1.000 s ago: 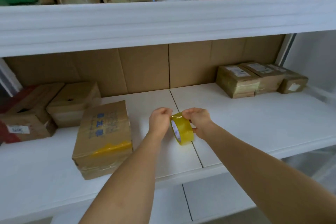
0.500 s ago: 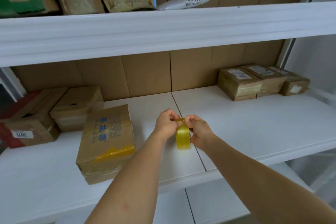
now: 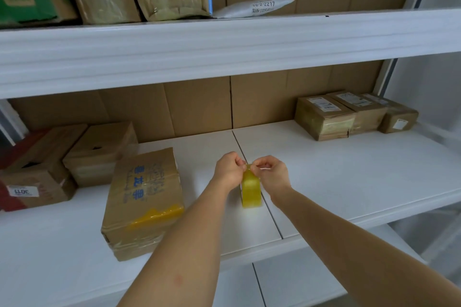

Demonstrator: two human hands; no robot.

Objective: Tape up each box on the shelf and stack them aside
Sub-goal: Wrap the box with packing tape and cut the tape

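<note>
A yellow roll of tape (image 3: 251, 190) stands on edge above the middle of the white shelf (image 3: 349, 182). My left hand (image 3: 228, 171) and my right hand (image 3: 270, 174) both pinch its top, fingertips close together. To the left lies a brown cardboard box (image 3: 142, 197) with blue print and a strip of yellow tape across its near end. Two more brown boxes (image 3: 99, 152) sit further left at the back.
Three taped boxes with labels (image 3: 324, 117) stand in a row at the back right of the shelf. The upper shelf (image 3: 224, 40) holds wrapped parcels and a white mailer (image 3: 254, 7). A lower shelf board (image 3: 287, 281) shows beneath my arms.
The roll has turned from slanted with its hole visible to edge-on. Both hands shifted from its sides to pinching its top. The view tilted upward a little.
</note>
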